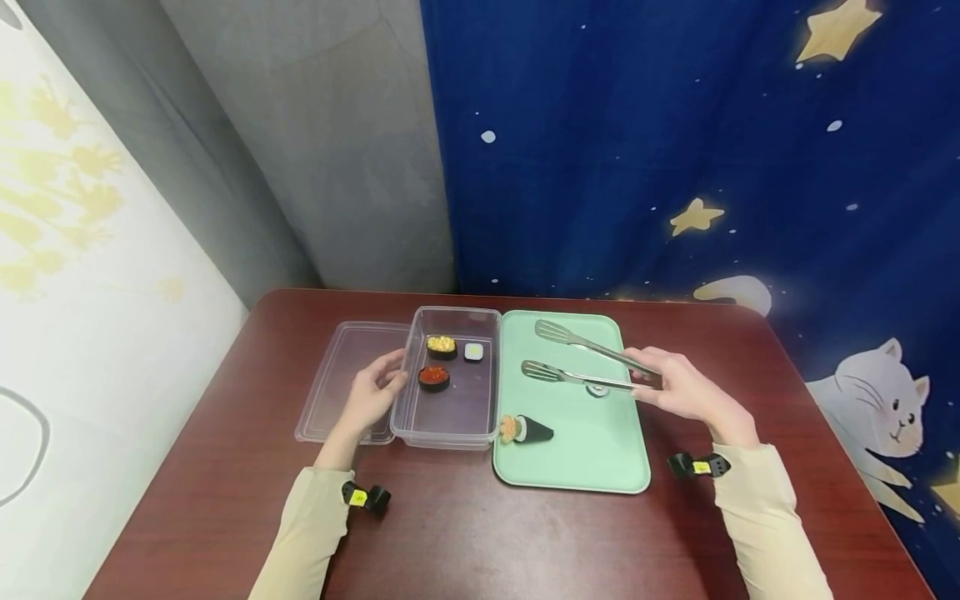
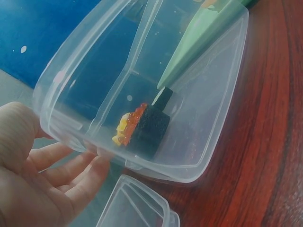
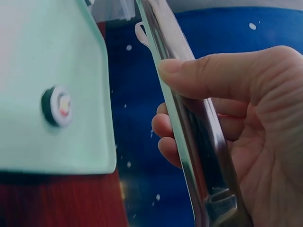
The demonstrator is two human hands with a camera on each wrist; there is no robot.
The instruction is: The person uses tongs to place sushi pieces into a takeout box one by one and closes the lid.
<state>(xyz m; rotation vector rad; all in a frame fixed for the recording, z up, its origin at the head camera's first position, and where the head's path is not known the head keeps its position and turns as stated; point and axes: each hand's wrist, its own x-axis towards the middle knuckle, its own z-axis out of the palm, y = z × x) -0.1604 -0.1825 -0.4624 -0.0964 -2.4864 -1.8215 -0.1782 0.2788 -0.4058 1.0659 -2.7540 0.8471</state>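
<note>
Three sushi pieces (image 1: 448, 358) already sit in the clear container (image 1: 450, 421), which the left hand (image 1: 371, 398) steadies with straight fingers at its near-left wall; the right hand (image 1: 686, 390) grips the metal tongs (image 1: 577, 360), spread open over the green tray (image 1: 600, 458), where a small roll (image 1: 597, 389) and a cone roll (image 1: 525, 430) remain on the counter (image 1: 465, 533)

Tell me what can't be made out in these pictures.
- Right wrist view: the tongs' tips are cut off by the top edge.
- Head view: the small roll on the green tray is partly hidden behind the tongs.
- Left wrist view: the yellow-topped piece sits behind the red-topped piece.
- Head view: left hand's fingers at the clear box are too small to read.
</note>
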